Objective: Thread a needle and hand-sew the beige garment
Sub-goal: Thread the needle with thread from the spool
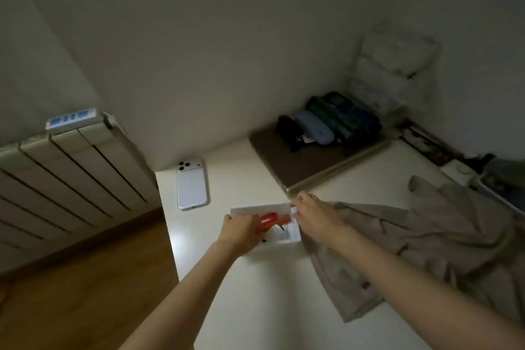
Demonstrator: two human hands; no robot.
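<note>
— What are the hands doing on your feed?

— I'll start with the left hand (241,229). It reaches into the white box (284,240) palm down, wrist slightly bent, knuckles towards me. Its fingertips are hidden under the back of the hand, right by a red piece (267,219), so I cannot tell whether it pinches that or only touches it.

— And the other?

— The right hand (314,213) comes in from the right, with the forearm passing over the edge of the beige garment (426,239). Its fingers bend over the box's far right corner. I read that as a hold on the rim, to keep the light box from sliding while the left one rummages.

— Needle? Thread?

— I can't pick either out. There are small dark bits in the box, too blurred to name. My guess is that this is the fetching step and the sewing is not yet begun.

— Where's the garment?

— It lies rumpled on the white table (255,307), right up against the box's right side, handy for later. Further out, a phone (192,185) lies face down near the table's far left corner, and a radiator (65,179) stands beyond that edge.
</note>
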